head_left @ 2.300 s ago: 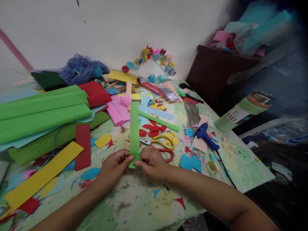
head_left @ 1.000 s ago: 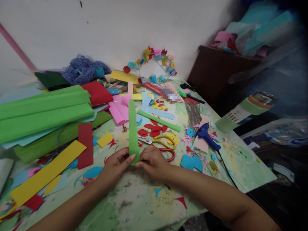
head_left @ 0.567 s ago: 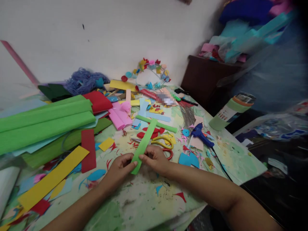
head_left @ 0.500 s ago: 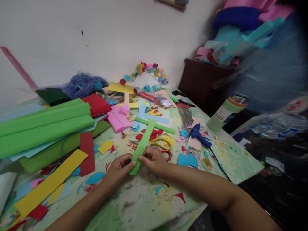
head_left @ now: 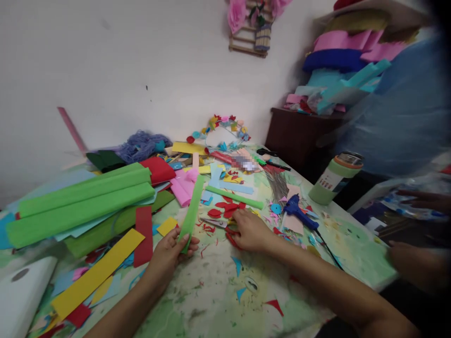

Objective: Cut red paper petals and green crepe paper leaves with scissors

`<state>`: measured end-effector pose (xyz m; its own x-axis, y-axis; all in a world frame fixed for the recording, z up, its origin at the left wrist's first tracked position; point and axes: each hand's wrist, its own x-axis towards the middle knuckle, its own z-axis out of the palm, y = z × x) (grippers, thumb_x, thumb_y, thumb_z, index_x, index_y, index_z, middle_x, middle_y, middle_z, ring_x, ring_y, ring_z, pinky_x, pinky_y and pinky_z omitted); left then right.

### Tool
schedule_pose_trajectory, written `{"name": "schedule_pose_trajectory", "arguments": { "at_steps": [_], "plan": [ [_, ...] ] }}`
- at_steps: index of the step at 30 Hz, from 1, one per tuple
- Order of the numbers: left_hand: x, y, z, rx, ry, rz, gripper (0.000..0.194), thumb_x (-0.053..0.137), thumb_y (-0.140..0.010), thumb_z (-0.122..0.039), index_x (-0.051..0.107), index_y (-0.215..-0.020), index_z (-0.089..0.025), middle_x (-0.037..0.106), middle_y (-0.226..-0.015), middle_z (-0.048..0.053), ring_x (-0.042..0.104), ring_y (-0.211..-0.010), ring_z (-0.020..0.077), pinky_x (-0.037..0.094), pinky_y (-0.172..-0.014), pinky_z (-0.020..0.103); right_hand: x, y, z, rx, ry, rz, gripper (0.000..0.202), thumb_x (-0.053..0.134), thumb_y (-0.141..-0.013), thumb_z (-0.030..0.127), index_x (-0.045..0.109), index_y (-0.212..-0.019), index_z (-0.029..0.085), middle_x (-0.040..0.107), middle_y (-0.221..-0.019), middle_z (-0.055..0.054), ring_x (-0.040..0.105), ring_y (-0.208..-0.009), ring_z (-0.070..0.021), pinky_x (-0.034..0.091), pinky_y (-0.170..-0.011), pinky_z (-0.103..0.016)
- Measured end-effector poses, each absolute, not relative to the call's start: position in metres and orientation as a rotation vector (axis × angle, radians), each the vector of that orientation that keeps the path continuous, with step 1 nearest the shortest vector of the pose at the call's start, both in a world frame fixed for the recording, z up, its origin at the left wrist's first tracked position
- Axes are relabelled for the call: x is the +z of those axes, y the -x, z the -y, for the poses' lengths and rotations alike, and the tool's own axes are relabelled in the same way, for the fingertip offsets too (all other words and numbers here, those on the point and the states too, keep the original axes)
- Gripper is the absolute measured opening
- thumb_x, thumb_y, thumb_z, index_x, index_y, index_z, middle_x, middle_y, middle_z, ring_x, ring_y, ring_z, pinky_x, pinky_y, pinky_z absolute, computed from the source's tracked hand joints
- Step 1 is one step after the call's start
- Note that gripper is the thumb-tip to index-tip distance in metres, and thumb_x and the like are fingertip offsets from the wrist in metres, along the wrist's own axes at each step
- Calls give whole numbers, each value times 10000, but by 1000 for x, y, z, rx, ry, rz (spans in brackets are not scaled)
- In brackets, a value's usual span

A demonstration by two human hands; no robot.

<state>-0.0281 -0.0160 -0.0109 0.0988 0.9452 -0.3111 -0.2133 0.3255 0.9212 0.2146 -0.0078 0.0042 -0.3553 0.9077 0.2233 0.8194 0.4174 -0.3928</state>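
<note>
My left hand (head_left: 175, 248) is closed on the lower end of a light green paper strip (head_left: 193, 204), which stands up at a slant above the table. My right hand (head_left: 252, 231) is wrapped over the yellow and red handles of a pair of scissors (head_left: 215, 222). The scissor blades point left, flat near the tabletop, and my fingers partly hide the handles. Beyond my right hand lies a narrow green strip (head_left: 235, 197). Dark red petal-shaped pieces (head_left: 230, 209) sit just past the scissors.
On the left are green folded sheets (head_left: 84, 206), a yellow strip (head_left: 98, 274) and a white object (head_left: 26, 295). A blue glue gun (head_left: 299, 211) with its cord and a green bottle (head_left: 333, 180) stand right. A flower wreath (head_left: 218, 131) is behind. Another person's hand (head_left: 416, 260) shows at right.
My right hand has let go of the green strip and moved right onto the scissors. The left hand keeps the strip, now further left. The view has tilted up.
</note>
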Motion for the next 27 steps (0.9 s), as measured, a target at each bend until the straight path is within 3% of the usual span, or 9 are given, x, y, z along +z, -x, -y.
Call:
{"name": "schedule_pose_trajectory", "arguments": {
  "at_steps": [7, 15, 18, 23, 27],
  "plan": [
    [-5, 27, 14, 1035, -778, -1095, 390, 767, -678, -314, 510, -922, -151, 695, -705, 17, 598, -567, 74, 506, -554, 170, 5, -223, 12, 242, 1617, 2378, 249, 521, -797, 347, 521, -962, 161, 615, -926, -108, 571, -844, -227, 383, -689, -291],
    [-5, 27, 15, 1037, -768, -1112, 568, 832, -571, -349, 501, -986, -147, 705, -710, 24, 612, -570, 92, 509, -564, 185, -6, -224, 8, 446, 1610, 2097, 261, 617, -728, 312, 426, -870, 205, 580, -805, -30, 529, -684, -166, 344, -576, -256],
    [-6, 26, 16, 1042, -796, -1138, 591, 837, -556, -364, 506, -991, -141, 713, -726, 31, 628, -600, 104, 516, -581, 192, -10, -223, 7, 655, 1525, 1916, 338, 675, -688, 323, 409, -868, 218, 555, -766, 2, 523, -662, -150, 365, -573, -252],
    [-11, 18, 25, 1020, -868, -1101, 476, 790, -632, -389, 539, -963, -156, 724, -782, 32, 654, -681, 131, 537, -657, 242, -12, -200, 12, 1361, 1122, 1358, 524, 742, -613, 315, 391, -996, 242, 533, -693, 73, 513, -555, -100, 395, -523, -220],
    [-12, 10, 35, 963, -960, -1035, 350, 738, -696, -391, 585, -916, -166, 717, -822, 38, 651, -738, 157, 526, -711, 279, -14, -168, 18, 1419, 1013, 1107, 630, 815, -520, 243, 397, -992, 247, 497, -631, 114, 469, -493, -72, 394, -481, -191]
  ]
}}
